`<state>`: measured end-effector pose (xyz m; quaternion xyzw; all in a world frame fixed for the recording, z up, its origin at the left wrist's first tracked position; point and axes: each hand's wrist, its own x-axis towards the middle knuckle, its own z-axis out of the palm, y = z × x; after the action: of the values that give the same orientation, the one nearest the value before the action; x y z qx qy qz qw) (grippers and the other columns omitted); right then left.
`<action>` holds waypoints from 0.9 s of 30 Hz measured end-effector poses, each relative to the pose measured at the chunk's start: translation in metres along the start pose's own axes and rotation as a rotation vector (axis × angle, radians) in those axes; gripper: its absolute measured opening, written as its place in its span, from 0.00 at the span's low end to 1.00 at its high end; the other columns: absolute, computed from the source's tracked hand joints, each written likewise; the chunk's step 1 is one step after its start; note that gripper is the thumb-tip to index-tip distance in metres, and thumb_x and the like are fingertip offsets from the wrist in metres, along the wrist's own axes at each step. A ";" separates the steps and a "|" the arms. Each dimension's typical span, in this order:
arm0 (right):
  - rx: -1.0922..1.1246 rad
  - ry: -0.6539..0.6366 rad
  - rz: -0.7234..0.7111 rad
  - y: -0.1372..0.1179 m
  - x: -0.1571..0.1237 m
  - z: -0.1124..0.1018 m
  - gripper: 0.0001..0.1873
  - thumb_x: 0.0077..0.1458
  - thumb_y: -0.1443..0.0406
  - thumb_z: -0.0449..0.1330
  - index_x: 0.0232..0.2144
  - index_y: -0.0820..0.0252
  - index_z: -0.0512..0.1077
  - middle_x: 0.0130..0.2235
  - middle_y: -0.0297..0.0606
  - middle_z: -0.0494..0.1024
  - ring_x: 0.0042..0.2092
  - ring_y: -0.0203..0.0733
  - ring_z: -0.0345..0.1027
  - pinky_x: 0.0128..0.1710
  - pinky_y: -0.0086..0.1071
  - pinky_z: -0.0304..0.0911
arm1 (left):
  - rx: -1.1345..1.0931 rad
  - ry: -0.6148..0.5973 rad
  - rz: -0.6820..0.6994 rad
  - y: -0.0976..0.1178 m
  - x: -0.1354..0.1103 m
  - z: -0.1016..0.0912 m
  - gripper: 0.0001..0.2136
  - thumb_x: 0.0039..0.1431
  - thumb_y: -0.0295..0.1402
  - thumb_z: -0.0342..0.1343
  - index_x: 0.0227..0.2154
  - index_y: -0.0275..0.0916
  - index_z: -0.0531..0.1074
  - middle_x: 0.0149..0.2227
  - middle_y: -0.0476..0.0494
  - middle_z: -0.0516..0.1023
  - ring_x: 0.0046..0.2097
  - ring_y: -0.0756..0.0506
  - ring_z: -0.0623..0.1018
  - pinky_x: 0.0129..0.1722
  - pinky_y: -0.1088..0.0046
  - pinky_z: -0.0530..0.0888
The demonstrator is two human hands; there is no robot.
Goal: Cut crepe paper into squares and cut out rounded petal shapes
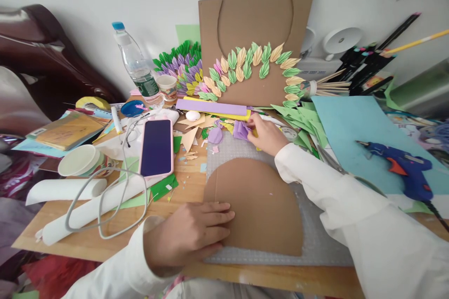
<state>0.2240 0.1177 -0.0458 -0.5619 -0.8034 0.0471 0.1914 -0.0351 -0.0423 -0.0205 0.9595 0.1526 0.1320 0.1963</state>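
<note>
My left hand lies flat, fingers stretched out, on the left edge of a brown cardboard piece with a rounded top. The cardboard rests on a grey cutting mat. Beyond it, my right hand pinches a crumpled or folded purple paper piece; the fingertips are partly hidden. Left of that paper lies a rounded purple scrap. Just behind are a long purple strip and a yellow strip. A cardboard panel with green, cream and pink pleated paper leaves leans against the wall.
A blue glue gun lies on light blue paper at right, near scissors. On the left are a phone, a looped cable, white rolls, a paper cup and a water bottle.
</note>
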 end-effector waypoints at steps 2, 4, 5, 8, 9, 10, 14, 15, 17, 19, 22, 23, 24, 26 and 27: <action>0.000 0.024 0.037 0.000 -0.001 0.000 0.17 0.53 0.71 0.54 0.46 0.62 0.64 0.37 0.48 0.81 0.36 0.54 0.74 0.32 0.37 0.62 | 0.001 -0.002 -0.003 0.000 0.000 0.000 0.11 0.64 0.29 0.50 0.42 0.31 0.76 0.53 0.35 0.77 0.57 0.38 0.75 0.59 0.64 0.71; 0.004 0.046 0.072 0.000 -0.001 0.000 0.19 0.52 0.71 0.53 0.48 0.62 0.62 0.34 0.48 0.81 0.32 0.56 0.73 0.29 0.37 0.59 | 0.000 -0.003 -0.007 -0.001 -0.001 0.001 0.11 0.65 0.29 0.50 0.42 0.31 0.76 0.53 0.35 0.77 0.57 0.38 0.75 0.59 0.64 0.71; 0.013 0.055 0.085 0.000 -0.001 0.000 0.19 0.52 0.71 0.53 0.48 0.62 0.62 0.34 0.48 0.81 0.32 0.56 0.73 0.29 0.37 0.59 | -0.002 -0.001 -0.009 -0.001 -0.001 0.002 0.11 0.65 0.29 0.50 0.42 0.31 0.75 0.53 0.35 0.77 0.57 0.38 0.75 0.59 0.64 0.71; 0.082 0.086 0.116 0.000 -0.001 0.000 0.19 0.50 0.71 0.55 0.46 0.59 0.63 0.33 0.45 0.82 0.34 0.56 0.74 0.32 0.38 0.61 | -0.006 0.013 -0.013 -0.002 -0.002 0.003 0.11 0.65 0.30 0.50 0.42 0.32 0.75 0.53 0.34 0.77 0.57 0.38 0.75 0.59 0.63 0.71; 0.117 0.104 0.133 0.001 -0.001 0.000 0.18 0.50 0.71 0.55 0.45 0.58 0.63 0.34 0.44 0.82 0.36 0.56 0.74 0.34 0.39 0.62 | -0.008 0.016 -0.015 -0.002 -0.002 0.004 0.11 0.65 0.30 0.50 0.43 0.32 0.75 0.53 0.34 0.77 0.57 0.39 0.74 0.59 0.63 0.71; 0.156 0.128 0.158 0.002 0.000 0.000 0.17 0.50 0.70 0.55 0.44 0.57 0.64 0.33 0.43 0.82 0.37 0.56 0.75 0.35 0.40 0.64 | -0.009 0.021 -0.016 -0.002 -0.002 0.004 0.10 0.65 0.30 0.50 0.43 0.33 0.75 0.54 0.34 0.77 0.57 0.39 0.74 0.59 0.63 0.71; 0.338 0.247 0.305 0.009 0.002 0.001 0.12 0.48 0.68 0.57 0.39 0.56 0.64 0.35 0.43 0.82 0.38 0.53 0.77 0.37 0.42 0.69 | -0.042 0.025 -0.018 -0.002 -0.002 0.004 0.10 0.65 0.29 0.50 0.42 0.32 0.75 0.53 0.34 0.77 0.57 0.40 0.75 0.60 0.65 0.70; 0.386 0.276 0.339 0.011 0.002 0.000 0.12 0.48 0.68 0.57 0.38 0.56 0.64 0.37 0.45 0.81 0.38 0.52 0.78 0.37 0.41 0.70 | -0.054 0.027 -0.019 -0.002 -0.002 0.004 0.10 0.65 0.29 0.51 0.43 0.32 0.75 0.53 0.34 0.77 0.57 0.40 0.75 0.60 0.65 0.69; 0.476 0.330 0.392 0.014 0.002 -0.003 0.11 0.50 0.67 0.55 0.38 0.57 0.63 0.41 0.49 0.81 0.39 0.50 0.78 0.36 0.40 0.72 | -0.082 0.031 -0.028 -0.003 -0.001 0.004 0.11 0.65 0.29 0.51 0.44 0.32 0.75 0.53 0.33 0.77 0.57 0.40 0.74 0.60 0.64 0.69; 0.552 0.373 0.424 0.016 0.000 -0.012 0.12 0.51 0.67 0.55 0.40 0.57 0.62 0.41 0.50 0.81 0.40 0.51 0.79 0.36 0.41 0.74 | -0.128 0.026 -0.042 -0.003 -0.001 0.003 0.11 0.64 0.30 0.52 0.46 0.33 0.75 0.52 0.33 0.78 0.58 0.39 0.74 0.59 0.63 0.70; 0.635 0.410 0.430 0.011 -0.011 -0.031 0.13 0.51 0.66 0.57 0.41 0.55 0.63 0.39 0.48 0.82 0.38 0.52 0.79 0.36 0.43 0.75 | -0.235 0.106 -0.098 -0.001 -0.002 -0.004 0.14 0.62 0.31 0.56 0.49 0.33 0.74 0.54 0.32 0.76 0.57 0.38 0.74 0.58 0.61 0.71; 0.654 0.418 0.421 0.008 -0.017 -0.038 0.14 0.52 0.66 0.57 0.42 0.54 0.63 0.39 0.47 0.82 0.38 0.52 0.79 0.36 0.44 0.75 | -0.283 0.169 -0.145 0.000 -0.002 -0.008 0.14 0.62 0.30 0.57 0.49 0.35 0.74 0.54 0.32 0.76 0.57 0.39 0.74 0.57 0.61 0.71; 0.663 0.428 0.405 0.002 -0.025 -0.044 0.14 0.51 0.66 0.58 0.42 0.53 0.64 0.39 0.46 0.82 0.39 0.53 0.79 0.36 0.44 0.75 | -0.342 0.240 -0.213 0.002 -0.002 -0.012 0.14 0.61 0.30 0.57 0.50 0.37 0.74 0.55 0.34 0.75 0.57 0.39 0.74 0.58 0.62 0.71; 0.641 0.461 0.323 -0.012 -0.041 -0.054 0.13 0.52 0.65 0.59 0.42 0.52 0.65 0.45 0.46 0.80 0.43 0.54 0.78 0.38 0.45 0.75 | -0.532 0.380 -0.394 0.006 0.002 -0.020 0.14 0.62 0.29 0.56 0.51 0.42 0.74 0.56 0.39 0.75 0.58 0.41 0.73 0.58 0.62 0.70; 0.592 0.473 0.263 -0.021 -0.050 -0.057 0.12 0.53 0.65 0.59 0.42 0.52 0.66 0.48 0.46 0.78 0.45 0.55 0.77 0.40 0.44 0.74 | -0.672 0.430 -0.486 0.007 0.005 -0.022 0.15 0.63 0.31 0.55 0.52 0.43 0.73 0.58 0.40 0.73 0.59 0.41 0.72 0.59 0.61 0.69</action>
<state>0.2405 0.0559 0.0000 -0.5759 -0.6100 0.1699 0.5170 -0.0355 -0.0389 0.0033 0.7300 0.3591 0.3200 0.4856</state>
